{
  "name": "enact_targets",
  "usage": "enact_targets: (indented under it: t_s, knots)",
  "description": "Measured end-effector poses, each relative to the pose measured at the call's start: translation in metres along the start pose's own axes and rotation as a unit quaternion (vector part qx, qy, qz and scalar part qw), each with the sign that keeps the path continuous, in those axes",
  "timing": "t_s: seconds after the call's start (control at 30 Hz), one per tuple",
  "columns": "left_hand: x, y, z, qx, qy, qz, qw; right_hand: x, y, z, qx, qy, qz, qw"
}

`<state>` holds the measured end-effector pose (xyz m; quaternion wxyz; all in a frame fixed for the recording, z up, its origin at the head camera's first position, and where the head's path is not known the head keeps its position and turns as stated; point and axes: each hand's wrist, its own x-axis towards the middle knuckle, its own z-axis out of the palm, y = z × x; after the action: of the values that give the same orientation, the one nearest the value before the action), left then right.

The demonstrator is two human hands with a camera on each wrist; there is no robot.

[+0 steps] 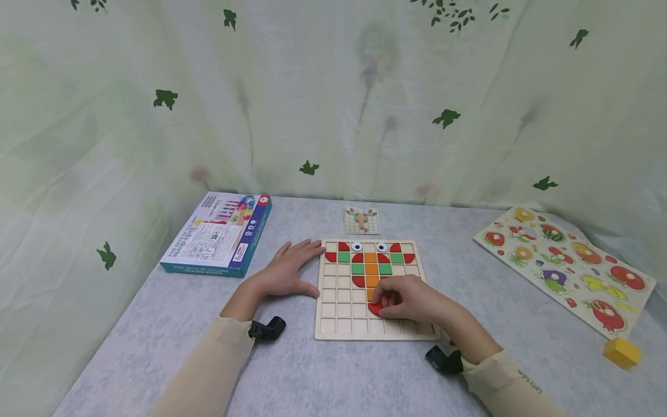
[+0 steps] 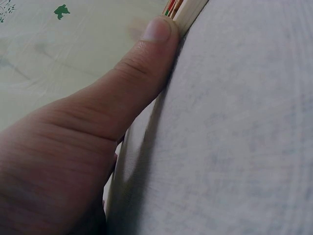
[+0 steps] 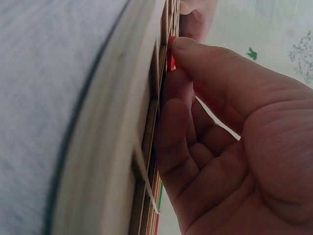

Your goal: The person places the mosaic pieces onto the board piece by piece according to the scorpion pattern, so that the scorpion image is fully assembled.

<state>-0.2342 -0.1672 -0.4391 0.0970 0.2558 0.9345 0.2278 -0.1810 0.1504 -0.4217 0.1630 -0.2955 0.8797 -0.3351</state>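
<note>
A wooden grid board (image 1: 333,328) lies on the table, its upper part filled with red, green and orange pieces and two eye discs (image 1: 356,247). My right hand (image 1: 411,298) pinches a red rounded piece (image 1: 374,309) at the board, just below the orange column (image 1: 371,272). In the right wrist view, the thumb tip lies on this red piece (image 3: 171,53); the other fingers curl over the grid. With fingers spread, my left hand (image 1: 286,269) rests at the board's left edge. Its thumb (image 2: 146,54) touches that edge in the left wrist view.
A small pattern card (image 1: 362,221) lies behind the board. At the left sits a flat toy box (image 1: 216,234). A fruit puzzle board (image 1: 568,263) and a yellow block (image 1: 622,353) lie at the right. Something red (image 1: 451,341) shows partly beside the right wrist.
</note>
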Motion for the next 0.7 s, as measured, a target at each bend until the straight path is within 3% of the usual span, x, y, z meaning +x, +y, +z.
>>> enact_targets:
  t_s: [0.5, 0.7]
  knots:
    - [0.000, -0.002, 0.000, 0.005, -0.004, -0.006, 1.0000, -0.005, 0.000, -0.008, 0.028, -0.015, 0.007, 0.999]
    - [-0.001, -0.002, -0.001, -0.001, -0.004, -0.005, 1.0000, -0.008, -0.002, -0.017, 0.029, 0.006, 0.020, 0.999]
